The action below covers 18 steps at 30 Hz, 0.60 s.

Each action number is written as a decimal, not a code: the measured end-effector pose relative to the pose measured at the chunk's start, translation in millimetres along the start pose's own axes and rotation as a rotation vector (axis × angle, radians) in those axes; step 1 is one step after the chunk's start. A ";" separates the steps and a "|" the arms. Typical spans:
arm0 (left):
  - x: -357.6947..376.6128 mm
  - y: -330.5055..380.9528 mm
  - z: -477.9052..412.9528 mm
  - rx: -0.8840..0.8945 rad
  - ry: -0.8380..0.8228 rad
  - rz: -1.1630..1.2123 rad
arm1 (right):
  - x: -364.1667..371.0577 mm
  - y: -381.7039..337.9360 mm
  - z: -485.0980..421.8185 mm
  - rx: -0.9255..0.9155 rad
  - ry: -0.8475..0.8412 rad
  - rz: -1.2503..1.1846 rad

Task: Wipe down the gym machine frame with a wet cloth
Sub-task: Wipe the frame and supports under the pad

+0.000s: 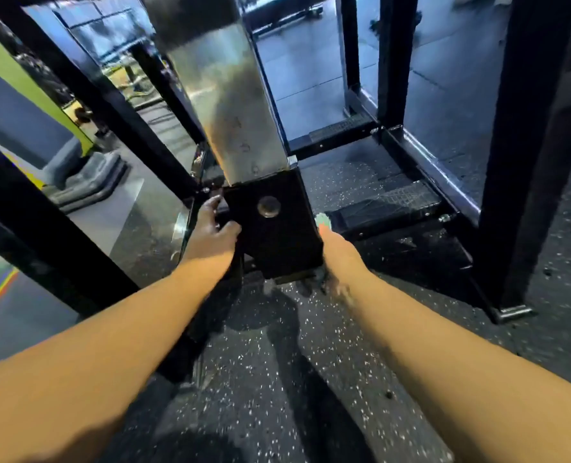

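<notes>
The left hand (214, 228) curls fingers and thumb round the left edge of the black base sleeve (274, 235) beneath the silver post (224, 105). The right hand (337, 248) lies along the sleeve's right side. A pale green cloth (323, 220) shows at its far end, against the sleeve. The fingers are hidden, so its grip cannot be told.

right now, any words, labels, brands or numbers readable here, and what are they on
No readable text in this view.
On the silver post: a few faint marks down its face, too blurred to read.
On the black base sleeve: only a round knob, no label.
On the green cloth: no print showing.
</notes>
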<state>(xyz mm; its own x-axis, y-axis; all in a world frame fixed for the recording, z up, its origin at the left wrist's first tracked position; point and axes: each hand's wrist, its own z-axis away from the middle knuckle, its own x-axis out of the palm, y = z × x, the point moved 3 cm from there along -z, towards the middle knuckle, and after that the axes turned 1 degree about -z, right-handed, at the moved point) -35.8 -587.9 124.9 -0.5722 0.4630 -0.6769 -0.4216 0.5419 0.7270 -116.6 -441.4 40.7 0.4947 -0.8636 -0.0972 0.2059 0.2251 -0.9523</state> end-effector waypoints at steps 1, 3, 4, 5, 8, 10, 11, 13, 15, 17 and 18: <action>-2.4 -3.8 -3.8 -0.014 -0.032 0.122 | 2.5 -0.8 2.4 0.017 0.061 0.030; -4.5 -12.2 -9.4 0.010 -0.083 0.320 | 5.6 1.8 8.8 0.008 0.224 0.049; -5.7 -20.3 -13.8 0.003 -0.099 0.372 | 7.4 1.5 14.8 -0.031 0.325 0.017; -7.0 -24.9 -14.3 -0.004 -0.108 0.430 | 9.3 1.0 21.7 -0.065 0.416 -0.031; -10.9 -36.0 -18.9 -0.021 -0.170 0.668 | 22.1 0.7 36.4 -0.191 0.528 -0.066; -12.2 -43.3 -25.2 -0.036 -0.233 0.722 | 30.6 0.2 43.4 -0.213 0.549 -0.058; -12.7 -45.7 -29.2 -0.032 -0.265 0.737 | 31.7 1.7 43.5 -0.204 0.562 -0.039; -12.7 -44.8 -37.0 -0.018 -0.314 0.737 | 27.8 -0.6 49.6 -0.227 0.603 0.043; -13.8 -43.3 -43.1 -0.012 -0.331 0.729 | 26.2 -19.7 62.9 -0.358 0.632 0.038; -11.6 -41.4 -47.1 -0.040 -0.336 0.757 | 36.5 -55.0 72.0 -0.592 0.625 0.061; -11.0 -39.6 -46.4 -0.077 -0.351 0.798 | 45.4 -70.5 69.6 -0.715 0.618 0.164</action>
<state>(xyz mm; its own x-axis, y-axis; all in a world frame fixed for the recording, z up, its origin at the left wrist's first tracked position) -45.4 -647.0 108.8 -0.4727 0.8797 0.0508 -0.0411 -0.0796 0.9960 -49.9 -465.1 123.6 -0.1031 -0.9772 -0.1855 -0.4911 0.2122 -0.8449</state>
